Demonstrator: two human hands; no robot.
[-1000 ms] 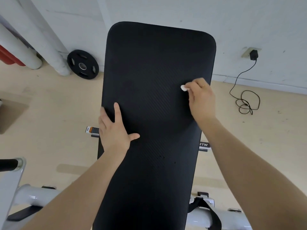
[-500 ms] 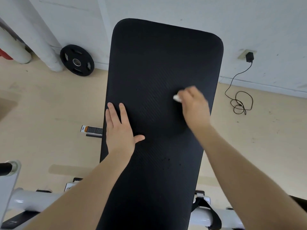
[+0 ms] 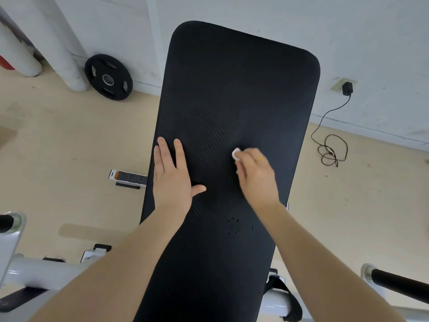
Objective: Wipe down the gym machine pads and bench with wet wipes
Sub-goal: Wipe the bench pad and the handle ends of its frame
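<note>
head view looks steeply down, close over the bench pad (image 3: 232, 101).

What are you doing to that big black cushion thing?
A person is cleaning a long black padded gym bench. The right hand holds a small scrunched white wet wipe in its grip and presses it on the middle of the pad. The left hand lies flat on the pad's left side, fingers straight. A round black weight plate leans against the white wall behind, and a black charger cable lies coiled on the beige floor.
</note>
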